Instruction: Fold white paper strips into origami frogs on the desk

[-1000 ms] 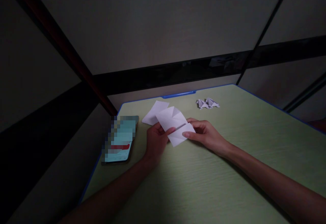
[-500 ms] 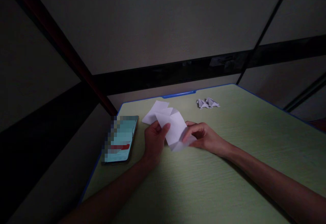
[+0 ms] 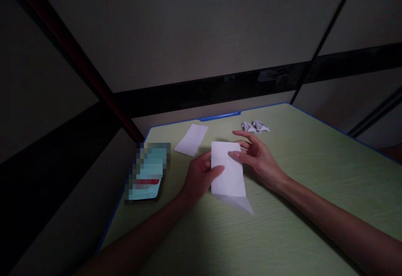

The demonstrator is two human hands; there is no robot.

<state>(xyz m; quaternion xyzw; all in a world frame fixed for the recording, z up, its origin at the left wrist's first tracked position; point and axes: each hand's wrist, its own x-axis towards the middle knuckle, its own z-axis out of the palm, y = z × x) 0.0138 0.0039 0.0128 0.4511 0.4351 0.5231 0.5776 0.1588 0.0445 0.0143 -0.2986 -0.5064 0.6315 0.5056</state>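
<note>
A white sheet of paper (image 3: 228, 175), partly folded, is held above a green table (image 3: 282, 225); one pointed corner hangs toward me. My left hand (image 3: 199, 179) pinches its left edge, thumb on top and fingers behind. My right hand (image 3: 259, 156) touches the sheet's upper right edge with thumb and fingertips, the other fingers spread out. A second white sheet (image 3: 191, 139) lies flat on the table behind the hands.
A phone (image 3: 147, 171) with a lit screen lies at the table's left edge. Small folded paper figures (image 3: 255, 127) sit near the far edge, just beyond my right hand. A blue rim (image 3: 220, 117) borders the table; dark walls and beams stand behind it.
The folded paper has been opened out and turned into a longer upright sheet. My right hand went from a closed grip to spread fingers, and the flat sheet behind is now fully uncovered.
</note>
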